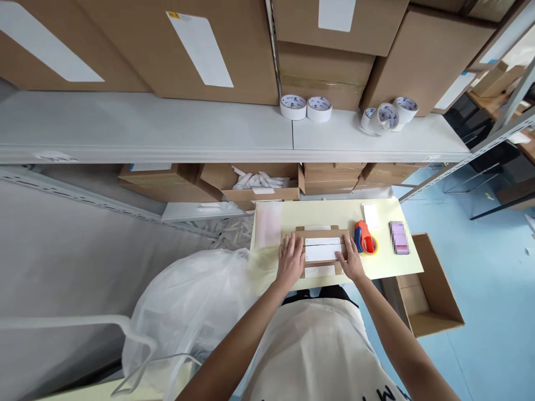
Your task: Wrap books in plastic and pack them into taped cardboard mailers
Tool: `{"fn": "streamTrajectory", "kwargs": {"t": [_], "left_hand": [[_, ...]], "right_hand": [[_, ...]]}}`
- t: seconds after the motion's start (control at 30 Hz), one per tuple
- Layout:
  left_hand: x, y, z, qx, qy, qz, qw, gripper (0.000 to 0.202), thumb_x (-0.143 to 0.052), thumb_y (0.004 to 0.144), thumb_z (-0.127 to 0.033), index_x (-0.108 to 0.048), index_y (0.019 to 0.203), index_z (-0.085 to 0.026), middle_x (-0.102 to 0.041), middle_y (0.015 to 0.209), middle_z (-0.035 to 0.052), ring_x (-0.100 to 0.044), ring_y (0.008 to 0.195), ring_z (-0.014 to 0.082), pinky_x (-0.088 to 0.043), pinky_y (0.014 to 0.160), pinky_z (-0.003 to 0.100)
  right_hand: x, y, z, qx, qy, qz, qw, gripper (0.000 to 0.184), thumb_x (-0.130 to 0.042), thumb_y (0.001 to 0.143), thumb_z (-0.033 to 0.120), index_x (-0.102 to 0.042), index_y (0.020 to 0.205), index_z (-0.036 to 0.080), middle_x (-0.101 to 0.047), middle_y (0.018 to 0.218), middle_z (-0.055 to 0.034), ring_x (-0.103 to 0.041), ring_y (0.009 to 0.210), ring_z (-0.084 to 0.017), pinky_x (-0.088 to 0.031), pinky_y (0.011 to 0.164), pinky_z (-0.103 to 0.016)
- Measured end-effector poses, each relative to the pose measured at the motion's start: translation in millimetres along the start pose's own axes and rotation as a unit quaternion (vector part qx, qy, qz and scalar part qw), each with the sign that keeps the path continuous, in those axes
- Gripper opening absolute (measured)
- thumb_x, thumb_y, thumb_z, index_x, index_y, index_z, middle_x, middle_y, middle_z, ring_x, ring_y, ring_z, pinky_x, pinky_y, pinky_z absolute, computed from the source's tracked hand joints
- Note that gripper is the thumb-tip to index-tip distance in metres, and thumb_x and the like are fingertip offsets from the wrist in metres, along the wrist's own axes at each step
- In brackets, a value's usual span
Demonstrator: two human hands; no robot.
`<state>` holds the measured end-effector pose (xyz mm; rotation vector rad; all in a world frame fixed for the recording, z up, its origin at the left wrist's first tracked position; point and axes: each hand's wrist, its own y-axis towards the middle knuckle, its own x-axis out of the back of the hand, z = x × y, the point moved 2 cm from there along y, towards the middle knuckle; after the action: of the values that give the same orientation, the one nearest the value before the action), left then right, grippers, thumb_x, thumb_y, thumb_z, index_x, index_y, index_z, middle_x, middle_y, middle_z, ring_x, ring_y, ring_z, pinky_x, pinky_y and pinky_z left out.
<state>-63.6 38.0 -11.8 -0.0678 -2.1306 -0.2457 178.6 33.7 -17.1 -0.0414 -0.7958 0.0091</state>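
A small flat cardboard box (321,234) lies on the pale yellow table in front of me, with white panels (322,255) on its top and a thin dark seam running across them. My left hand (290,262) holds the box's left end, fingers pointing away from me. At the right end, my right hand (351,260) grips it, thumb over the top and fingers along the edge. White-covered flaps (320,272) stick out at the near and far sides. Just right of my right hand stands a red and blue tape dispenser (364,236).
On the table (388,264) lie a purple phone-like item (399,238) and a white paper (370,215). An open carton (434,289) stands right, a translucent plastic bag (188,301) left. Tape rolls (293,107) sit on the shelf (200,125); below, a carton (261,194) holds white pieces.
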Motion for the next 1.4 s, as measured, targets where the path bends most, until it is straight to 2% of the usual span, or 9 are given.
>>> {"fn": "streamTrajectory", "kwargs": {"t": [0.13, 0.33, 0.43, 0.57, 0.8, 0.97, 1.1, 1.23, 1.4], "left_hand": [[11.1, 12, -31, -0.072, 0.076, 0.051, 0.993, 0.050, -0.036, 0.093, -0.019, -0.045, 0.142, -0.017, -0.035, 0.153, 0.0143, -0.024, 0.145, 0.0322, -0.008, 0.116, 0.061], [-3.9, 21, -54, -0.103, 0.101, 0.111, 0.983, 0.069, -0.046, 0.090, -0.044, -0.028, 0.151, -0.016, -0.033, 0.154, 0.0157, -0.027, 0.143, 0.0342, -0.008, 0.117, 0.058], [-14.6, 20, -52, -0.084, 0.117, 0.116, 0.983, 0.069, -0.045, 0.091, -0.045, -0.026, 0.151, -0.016, -0.031, 0.155, 0.0153, -0.026, 0.144, 0.0334, -0.010, 0.117, 0.056], [-19.6, 18, -50, -0.072, 0.125, 0.128, 0.981, 0.073, -0.044, 0.090, -0.053, -0.027, 0.151, -0.017, -0.029, 0.156, 0.0146, -0.025, 0.145, 0.0333, -0.011, 0.117, 0.052], [-22.6, 19, -61, -0.038, 0.134, 0.146, 0.979, 0.078, -0.045, 0.088, -0.058, -0.029, 0.150, -0.014, -0.027, 0.156, 0.0169, -0.023, 0.145, 0.0335, -0.009, 0.118, 0.051], [-23.8, 16, -66, -0.031, 0.124, 0.148, 0.981, 0.077, -0.048, 0.088, -0.056, -0.028, 0.151, -0.016, -0.028, 0.156, 0.0157, -0.023, 0.145, 0.0329, -0.010, 0.118, 0.051], [-23.8, 10, -67, -0.034, 0.109, 0.128, 0.985, 0.076, -0.051, 0.087, -0.052, -0.029, 0.150, -0.018, -0.029, 0.156, 0.0145, -0.025, 0.145, 0.0329, -0.011, 0.118, 0.050], [-23.1, 2, -67, -0.050, 0.094, 0.115, 0.988, 0.075, -0.052, 0.086, -0.052, -0.031, 0.150, -0.019, -0.032, 0.155, 0.0143, -0.027, 0.144, 0.0322, -0.012, 0.118, 0.049], [-20.3, -3, -66, -0.060, 0.058, 0.088, 0.993, 0.070, -0.052, 0.087, -0.049, -0.036, 0.147, -0.016, -0.034, 0.154, 0.0156, -0.029, 0.143, 0.0318, -0.015, 0.117, 0.051]], "right_hand": [[4, 6, -1, 0.006, 0.008, 0.013, 1.000, 0.066, -0.043, 0.092, 0.053, -0.027, 0.150, 0.024, -0.031, 0.153, -0.0130, -0.024, 0.145, -0.029, -0.035, 0.112, -0.050], [14, 14, -7, 0.050, 0.026, 0.053, 0.997, 0.069, -0.044, 0.092, 0.054, -0.024, 0.151, 0.026, -0.030, 0.155, -0.0104, -0.020, 0.147, -0.028, -0.032, 0.114, -0.050], [25, 17, -28, 0.041, 0.037, 0.023, 0.998, 0.066, -0.039, 0.094, 0.053, -0.025, 0.150, 0.023, -0.035, 0.152, -0.0132, -0.028, 0.143, -0.029, -0.031, 0.113, -0.052], [32, 24, -76, -0.049, 0.020, -0.022, 0.998, 0.067, -0.036, 0.093, 0.054, -0.030, 0.147, 0.015, -0.046, 0.141, -0.0199, -0.037, 0.136, -0.035, -0.033, 0.107, -0.058], [13, 49, -111, -0.099, 0.014, 0.069, 0.993, 0.086, -0.053, 0.084, 0.048, -0.015, 0.152, 0.012, -0.057, 0.128, -0.0249, -0.056, 0.115, -0.042, -0.040, 0.094, -0.056], [32, 58, -99, -0.131, 0.001, 0.082, 0.988, 0.080, -0.048, 0.083, 0.041, -0.021, 0.151, 0.009, -0.066, 0.110, -0.0232, -0.061, 0.104, -0.041, -0.039, 0.092, -0.055], [81, 53, -75, -0.133, 0.071, 0.032, 0.988, 0.068, -0.045, 0.080, 0.037, -0.036, 0.145, 0.015, -0.069, 0.097, -0.0123, -0.064, 0.085, -0.031, -0.047, 0.080, -0.046], [123, 55, -25, -0.057, 0.178, -0.021, 0.982, 0.050, -0.041, 0.082, 0.037, -0.056, 0.125, 0.017, -0.068, 0.090, -0.0065, -0.060, 0.079, -0.023, -0.048, 0.071, -0.035], [113, 73, 43, -0.026, 0.230, 0.044, 0.972, 0.047, -0.041, 0.086, 0.058, -0.066, 0.082, 0.018, -0.064, 0.075, -0.0049, -0.056, 0.070, -0.020, -0.046, 0.064, -0.031]]}}
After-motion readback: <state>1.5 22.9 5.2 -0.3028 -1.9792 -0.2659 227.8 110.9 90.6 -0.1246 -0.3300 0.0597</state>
